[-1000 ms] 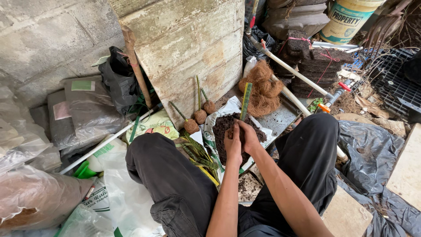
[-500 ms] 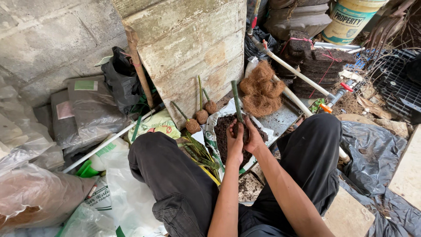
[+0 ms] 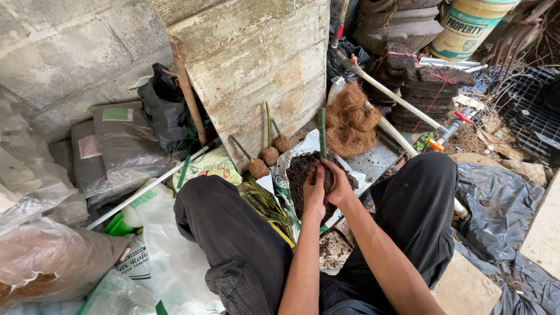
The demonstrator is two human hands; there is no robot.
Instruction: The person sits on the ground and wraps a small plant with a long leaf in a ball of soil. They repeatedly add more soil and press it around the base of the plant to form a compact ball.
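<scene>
Both hands are cupped together over an open bag of dark soil (image 3: 300,175). My left hand (image 3: 314,192) and my right hand (image 3: 339,184) press around a lump of soil at the base of a green stem cutting (image 3: 321,133), which stands upright between them. Three finished cuttings with round brown fibre-wrapped bases (image 3: 269,154) lean against a weathered wooden board (image 3: 256,64) just beyond the bag. A heap of brown coconut fibre (image 3: 350,119) lies to the right of the bag. My knees in black trousers flank the bag.
Grey and clear plastic sacks (image 3: 116,146) pile up at the left by a concrete block wall. White pipes (image 3: 391,96), dark fibre blocks (image 3: 420,87), a bucket (image 3: 466,26) and a black crate (image 3: 531,116) crowd the right. Black plastic sheeting (image 3: 501,210) lies at the right.
The stem cutting, tilted a second ago, now stands upright between my hands. Both hands have closed more tightly round its soil base, staying over the bag.
</scene>
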